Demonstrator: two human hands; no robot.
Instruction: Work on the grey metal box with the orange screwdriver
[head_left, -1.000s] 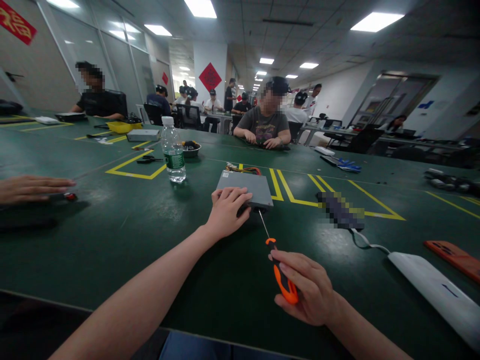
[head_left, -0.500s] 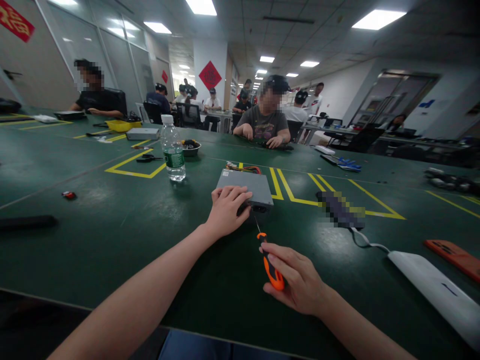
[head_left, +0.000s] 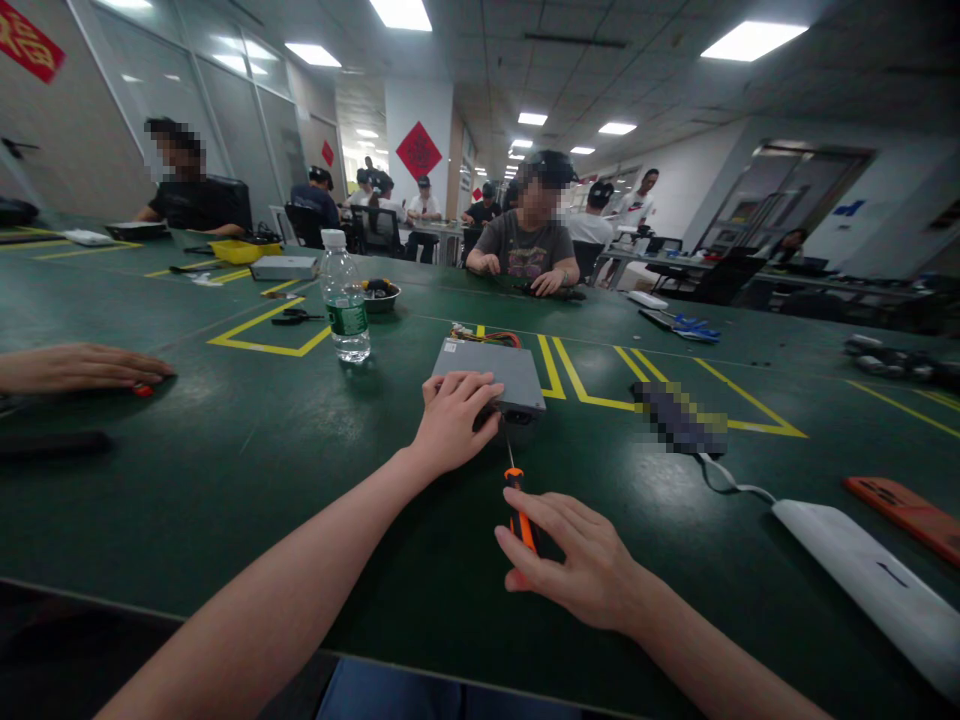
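A grey metal computer power supply [head_left: 510,375] lies on the green table, with its socket side turned towards me. Bundled coloured cables [head_left: 495,337] come out at its far side. My left hand [head_left: 456,420] is closed over its near left corner, fingers on the top and thumb by the front face. In my right hand [head_left: 577,560] is an orange and black screwdriver [head_left: 523,528], gripped by its handle. Its thin shaft points up to the near face of the power supply, below the socket. Whether the tip sits in a screw cannot be made out.
A water bottle [head_left: 346,300] stands beyond my left hand, beside a metal bowl [head_left: 390,299]. At the left, another person's hand [head_left: 90,368] touches a small red object. A white device [head_left: 862,570] with a cable and an orange phone [head_left: 904,515] lie at the right.
My right hand and the screwdriver have shifted slightly left, the handle now more upright and the fingers placed differently. Another person's hand has come in at the left. My left hand stays put.
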